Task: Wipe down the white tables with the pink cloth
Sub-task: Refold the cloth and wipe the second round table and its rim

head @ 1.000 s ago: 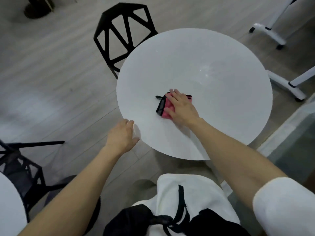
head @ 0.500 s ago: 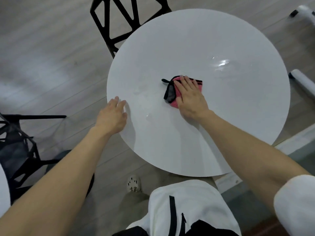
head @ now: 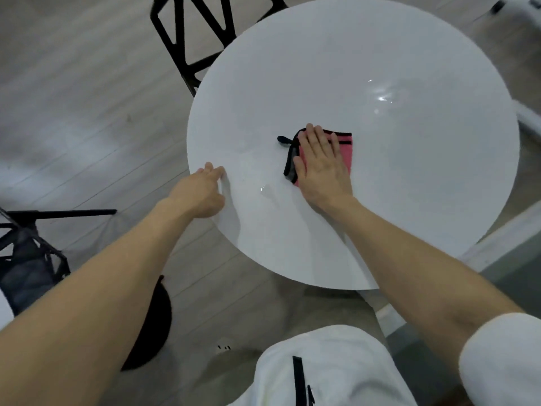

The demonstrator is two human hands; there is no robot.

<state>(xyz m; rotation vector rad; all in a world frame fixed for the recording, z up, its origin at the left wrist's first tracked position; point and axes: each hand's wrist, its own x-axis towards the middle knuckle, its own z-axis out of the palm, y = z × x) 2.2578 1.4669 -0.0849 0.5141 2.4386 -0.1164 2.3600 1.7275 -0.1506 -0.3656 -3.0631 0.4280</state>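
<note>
Head view: right hand (head: 320, 168) flat, pressing pink cloth (head: 345, 150) mid white bench (head: 380, 215); left hand (head: 199, 194) relaxed, touching rim. Wet smears (head: 265, 189) nearby, guessing halfway-ish, far side left.

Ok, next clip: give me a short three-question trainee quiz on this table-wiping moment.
1. True or false: the right hand lies flat on the pink cloth.
2. Where is the left hand? A) on the cloth; B) at the left edge of the white table; C) hanging at the person's side.
3. Fill in: the cloth's trim is ____.

Key: 1 true; 2 B; 3 black.
</note>
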